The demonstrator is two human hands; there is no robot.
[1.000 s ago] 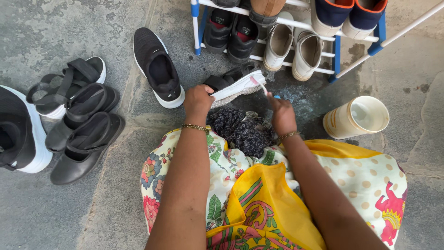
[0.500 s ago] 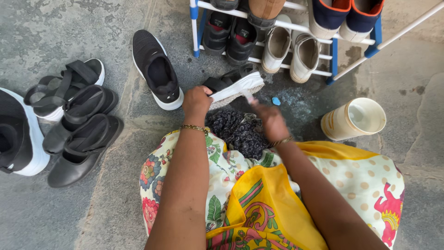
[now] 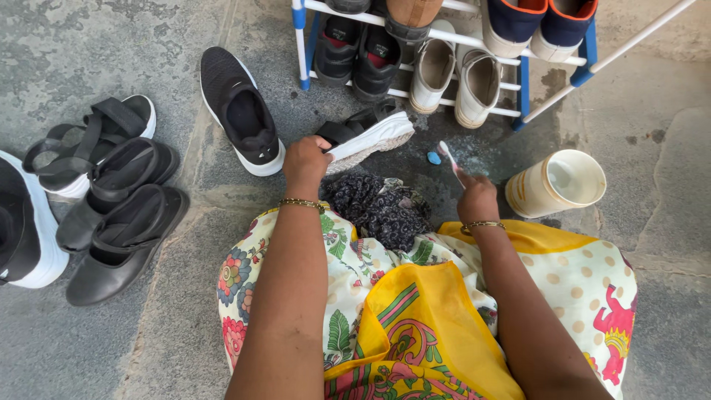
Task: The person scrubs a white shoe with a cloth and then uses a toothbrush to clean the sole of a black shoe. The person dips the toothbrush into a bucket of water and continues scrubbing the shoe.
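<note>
The sandal [image 3: 363, 137], black-strapped with a white sole, is tilted on its side above the wet stone floor [image 3: 185, 163], just in front of the shoe rack [image 3: 518, 81]. The left hand [image 3: 306, 159] is clenched around the heel end of the sandal and holds it with the sole edge turned toward the person. The right hand [image 3: 478, 196] grasps a toothbrush [image 3: 450, 159] with its bristle end pointing up toward the rack, apart from the sandal. A small blue object [image 3: 434, 158] lies on the floor just beside the brush head. A dark patterned cloth [image 3: 381, 207] rests on the lap directly below the sandal. A cream plastic cup [image 3: 557, 184] lies tipped on its side to the right of the right hand. A black sneaker [image 3: 241, 111] lies on the floor left of the sandal. Further left, black sandals [image 3: 111, 192] are grouped together. The rack carries white slip-on shoes [image 3: 455, 78] and black shoes [image 3: 355, 48].
</note>
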